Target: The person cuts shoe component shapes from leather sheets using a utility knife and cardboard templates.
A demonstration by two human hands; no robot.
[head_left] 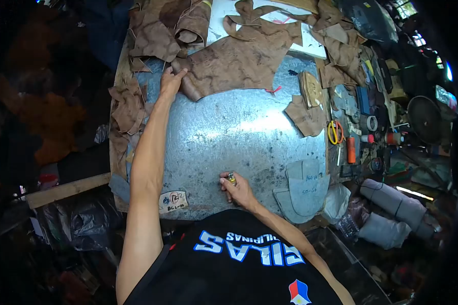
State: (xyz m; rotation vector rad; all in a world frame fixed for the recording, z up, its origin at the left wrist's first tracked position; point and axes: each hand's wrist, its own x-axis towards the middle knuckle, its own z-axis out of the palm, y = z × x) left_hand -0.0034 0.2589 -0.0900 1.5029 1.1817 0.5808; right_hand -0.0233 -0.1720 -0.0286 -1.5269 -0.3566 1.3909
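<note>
My left hand [172, 81] reaches to the far left of the worktable and grips the curled edge of a large brown leather piece [234, 63]. This leather lies across the back of the metal-topped table [203, 132]. Near the front edge, my right hand [239, 192] is closed around a small yellow lighter [232, 179] with a metal top, held upright. Part of the lighter is hidden by the fingers. A thin red strip [274, 90] shows at the leather's lower right edge.
Leather scraps [127, 109] line the left edge, and a leather roll [194, 23] lies at the back. Grey templates [306, 190] and a marked card [173, 202] lie in front. Yellow-handled scissors [335, 132] and an orange cylinder [351, 150] sit on the right.
</note>
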